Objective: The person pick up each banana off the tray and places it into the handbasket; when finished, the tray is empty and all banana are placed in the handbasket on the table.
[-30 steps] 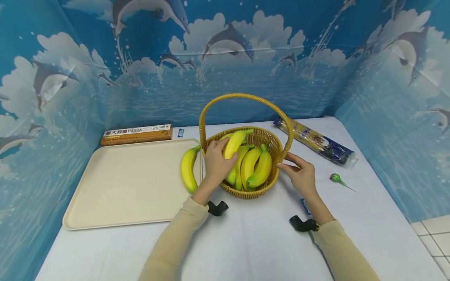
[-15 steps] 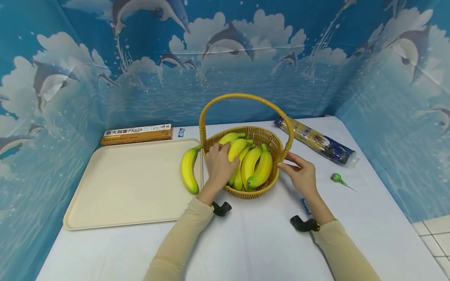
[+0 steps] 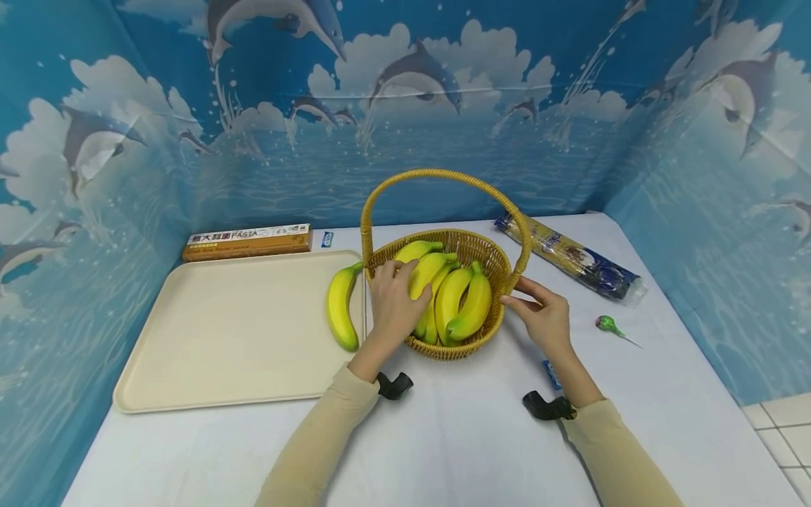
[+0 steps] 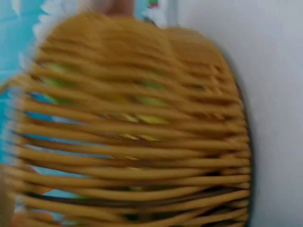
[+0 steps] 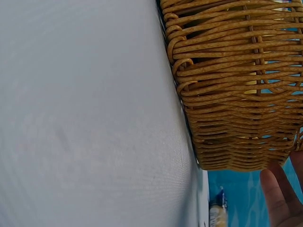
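Bananas (image 3: 453,299) lie piled in the wicker basket (image 3: 494,257) at the middle of the white desk (image 3: 456,436); the left hand (image 3: 394,303) curls over the leftmost ones, gripping them. The right hand (image 3: 545,317) rests with relaxed fingers against the basket's right wall. One more banana (image 3: 341,306) lies on the right edge of the cream tray (image 3: 234,331), just left of the basket.

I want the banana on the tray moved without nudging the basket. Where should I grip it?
Grip the banana round its thick middle, coming from above with fingers across its width. It lies flat along the tray's right edge, its stem end near the basket.
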`<state>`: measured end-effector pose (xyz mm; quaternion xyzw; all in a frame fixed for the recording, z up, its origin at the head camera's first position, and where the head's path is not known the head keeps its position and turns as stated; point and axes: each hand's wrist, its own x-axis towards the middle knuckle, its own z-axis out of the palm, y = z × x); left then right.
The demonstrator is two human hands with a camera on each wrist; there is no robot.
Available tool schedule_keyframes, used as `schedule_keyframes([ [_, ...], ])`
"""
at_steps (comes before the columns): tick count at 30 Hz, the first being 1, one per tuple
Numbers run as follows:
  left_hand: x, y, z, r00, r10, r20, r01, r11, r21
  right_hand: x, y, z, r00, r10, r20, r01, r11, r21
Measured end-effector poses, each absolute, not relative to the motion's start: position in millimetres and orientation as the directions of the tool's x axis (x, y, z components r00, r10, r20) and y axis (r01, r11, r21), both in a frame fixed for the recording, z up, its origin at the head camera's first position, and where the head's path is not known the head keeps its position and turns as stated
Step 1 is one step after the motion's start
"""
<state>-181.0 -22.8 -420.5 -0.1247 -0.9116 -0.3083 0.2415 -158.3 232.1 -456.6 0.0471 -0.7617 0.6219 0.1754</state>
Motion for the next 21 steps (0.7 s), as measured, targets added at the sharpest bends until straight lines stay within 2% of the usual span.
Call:
schedule_keyframes([
  [4, -161.7, -41.2, -404.4, -0.867, 0.059, 0.494, 0.397, 0.682, 0.615, -158.5, 232.0, -457.6, -0.933, 0.144, 0.331, -0.297, 0.216, -0.93],
  [8, -155.5, -75.7, -390.8, -0.88, -0.036, 0.473, 0.353, 0.617, 0.704, -158.7, 231.7, -456.5, -0.932, 0.148, 0.33, -0.294, 0.221, -0.93],
  [15, -168.2, -142.3, -396.1, -0.88, -0.273, 0.389, 0.161, 0.599, 0.785, -150.5, 224.8, -440.2, -0.931, 0.138, 0.339, -0.303, 0.228, -0.925],
  [21, -179.9, -162.3, -411.8, -0.906, -0.307, 0.293, 0.061, 0.588, 0.807, -145.8, 220.4, -429.2, -0.937, 0.14, 0.32, -0.283, 0.233, -0.93],
])
